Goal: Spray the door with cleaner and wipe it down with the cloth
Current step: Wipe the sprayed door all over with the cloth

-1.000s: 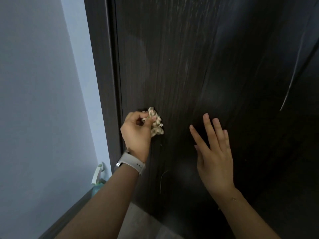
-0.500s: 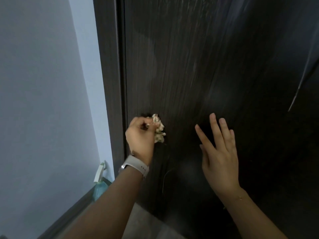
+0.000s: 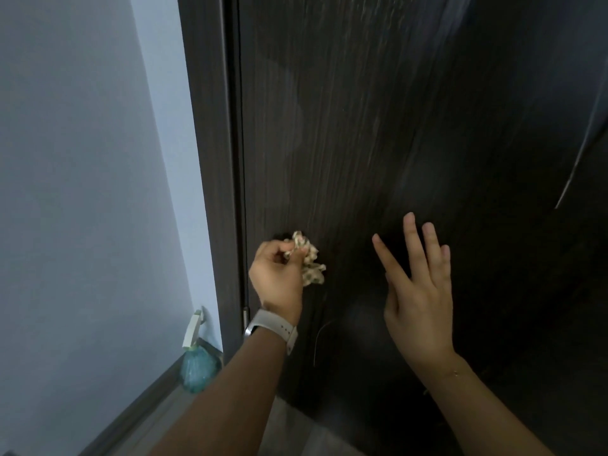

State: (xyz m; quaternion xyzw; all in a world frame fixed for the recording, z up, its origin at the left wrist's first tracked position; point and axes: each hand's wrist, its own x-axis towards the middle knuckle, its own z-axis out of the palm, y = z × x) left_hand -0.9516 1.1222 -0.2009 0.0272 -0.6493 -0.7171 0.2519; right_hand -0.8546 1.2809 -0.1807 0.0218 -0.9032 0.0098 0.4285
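Both hands, cloth (image 3: 307, 258) gripped, barely shifted.

Dark wood-grain door (image 3: 378, 143) with slight sheen, crumpled patterned cloth (image 3: 309, 258), translucent plastic spray bottle (image 3: 197, 366)

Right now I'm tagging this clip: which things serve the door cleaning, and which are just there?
Job: dark wood-grain door; crumpled patterned cloth gripped by the left hand; teal spray bottle with white trigger on the floor; open right hand.
Just there: white wristwatch; pale blue wall; dark skirting board.
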